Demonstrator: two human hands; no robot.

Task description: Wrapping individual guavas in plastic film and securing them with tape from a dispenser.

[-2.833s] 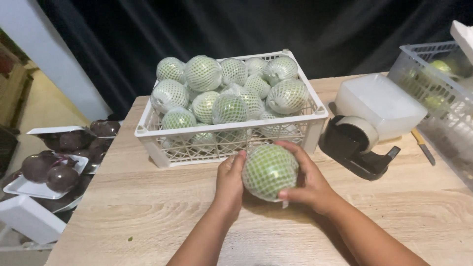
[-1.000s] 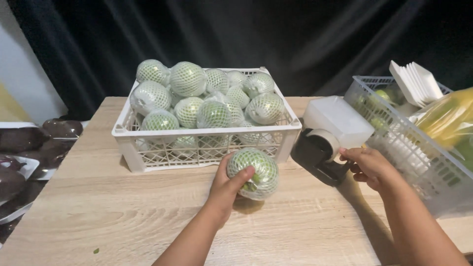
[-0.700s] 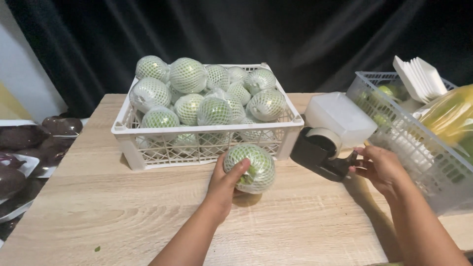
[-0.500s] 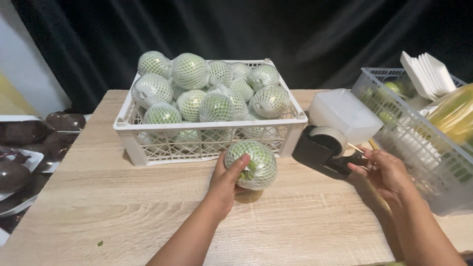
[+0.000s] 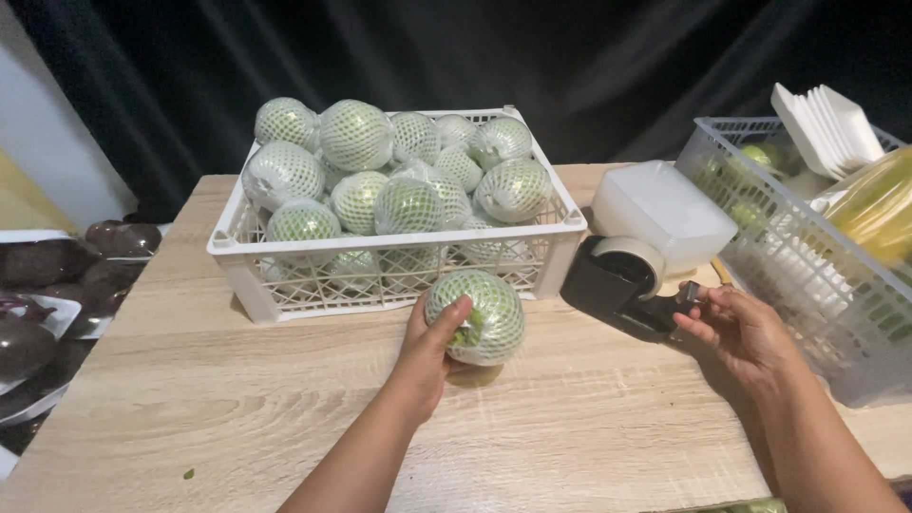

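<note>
My left hand (image 5: 426, 350) grips a round green fruit in a white foam net (image 5: 482, 315), held just above the wooden table (image 5: 237, 399) in front of a white plastic crate (image 5: 313, 287). The crate is heaped with several more netted green fruits (image 5: 408, 204). My right hand (image 5: 746, 331) is at the front end of a black tape dispenser (image 5: 613, 285), with thumb and fingers pinched at its cutter on what looks like the clear tape end.
A white lidded box (image 5: 665, 211) stands behind the dispenser. At the right, a grey mesh basket (image 5: 807, 271) holds green fruits, a stack of white foam trays (image 5: 831, 122) and a yellow bag (image 5: 874, 209). Dark purple fruits on trays (image 5: 38, 285) lie off the table's left edge.
My right hand left the netted fruit, reached right to the tape dispenser and pinched at its cutter. My left hand kept the fruit, turning it slightly.
</note>
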